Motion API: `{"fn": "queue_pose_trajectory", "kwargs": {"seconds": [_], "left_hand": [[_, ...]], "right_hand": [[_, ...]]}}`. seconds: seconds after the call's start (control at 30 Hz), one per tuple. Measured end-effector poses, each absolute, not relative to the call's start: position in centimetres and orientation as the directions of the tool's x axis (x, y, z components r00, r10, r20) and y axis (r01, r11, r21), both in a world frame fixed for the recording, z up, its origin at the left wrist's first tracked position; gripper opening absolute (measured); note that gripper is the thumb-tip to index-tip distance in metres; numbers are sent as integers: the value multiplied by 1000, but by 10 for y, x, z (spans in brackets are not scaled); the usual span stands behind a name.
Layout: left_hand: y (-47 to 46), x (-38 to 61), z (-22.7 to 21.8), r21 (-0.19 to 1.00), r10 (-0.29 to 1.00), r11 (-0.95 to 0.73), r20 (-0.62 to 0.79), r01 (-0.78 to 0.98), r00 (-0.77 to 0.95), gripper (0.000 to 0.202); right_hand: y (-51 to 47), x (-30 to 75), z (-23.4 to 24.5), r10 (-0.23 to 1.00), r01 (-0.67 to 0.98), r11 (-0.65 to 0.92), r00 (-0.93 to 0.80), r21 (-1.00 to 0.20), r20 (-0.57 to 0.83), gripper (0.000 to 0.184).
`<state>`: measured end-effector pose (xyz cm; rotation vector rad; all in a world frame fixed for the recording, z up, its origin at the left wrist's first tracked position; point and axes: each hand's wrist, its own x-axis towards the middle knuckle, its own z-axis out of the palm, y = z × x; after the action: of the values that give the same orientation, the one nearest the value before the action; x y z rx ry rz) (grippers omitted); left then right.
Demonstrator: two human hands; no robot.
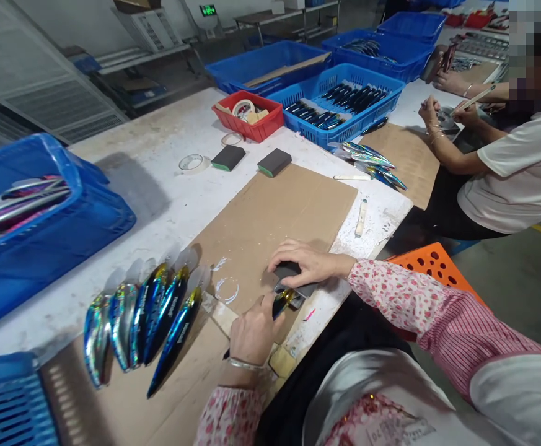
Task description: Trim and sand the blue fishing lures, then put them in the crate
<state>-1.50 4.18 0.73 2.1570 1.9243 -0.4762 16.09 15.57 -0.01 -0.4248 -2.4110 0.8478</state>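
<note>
My left hand (254, 331) is closed around a blue and yellow fishing lure (280, 303), most of which the fingers hide. Wrapped over a dark grey sanding block (305, 290), my right hand (307, 261) presses it at the lure's yellow end. Both hands are over the near edge of a cardboard sheet (274, 217). To the left, several shiny blue and silver lures lie side by side, the closest being a dark blue lure (177, 341). Two more sanding blocks, a left block (228, 158) and a right block (274, 163), rest beyond the cardboard.
Blue crates stand at left (98, 210) and near left (10, 396). A red bin (251, 127) with tape rolls adjoins a blue basket (339, 133) of dark lures. A tape roll (193, 163) lies on the table. At right, a co-worker's arm (451, 152) is near more lures (372, 162).
</note>
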Motion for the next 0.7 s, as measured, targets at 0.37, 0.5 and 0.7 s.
{"fn": "queue_pose_trajectory", "kwargs": {"seconds": [0.37, 0.5, 0.7], "left_hand": [[41, -16, 5, 0, 929, -117, -352, 993, 109, 33], [40, -14, 5, -17, 930, -126, -350, 992, 112, 32], [40, -15, 3, -35, 934, -129, -340, 991, 109, 33]], "right_hand": [[152, 171, 10, 498, 306, 798, -821, -520, 281, 26], [153, 169, 4, 508, 228, 765, -789, -603, 346, 26], [152, 159, 0, 475, 193, 787, -796, -587, 375, 25]]}}
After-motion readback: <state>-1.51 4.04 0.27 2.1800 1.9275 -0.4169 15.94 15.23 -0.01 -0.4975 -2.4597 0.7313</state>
